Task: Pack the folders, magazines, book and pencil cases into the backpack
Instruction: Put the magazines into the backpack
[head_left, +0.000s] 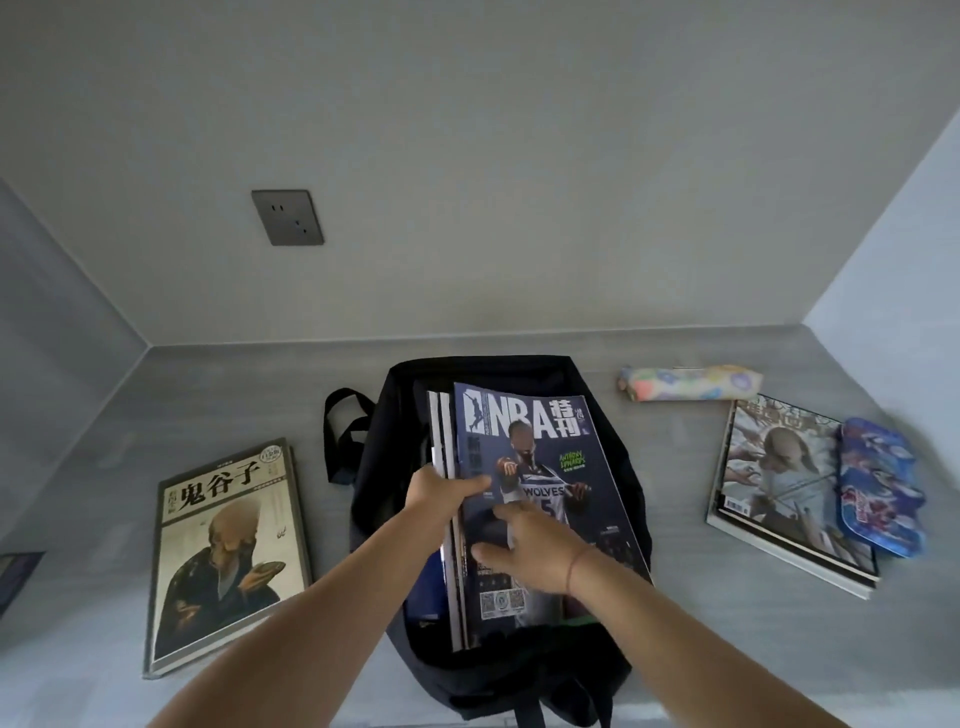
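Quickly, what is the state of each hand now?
Left hand: grips the glossy blue NBA magazine by its edge.
Right hand: open, fingers resting on its cover.

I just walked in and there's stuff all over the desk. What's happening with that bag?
A person is packing an open black backpack on the table. Their left hand grips the edge of the NBA magazine sticking out of it, and their right hand rests flat on its cover. Not yet packed are a book on the left, a flowery pencil case, and more magazines on the right with a blue pencil case on top.
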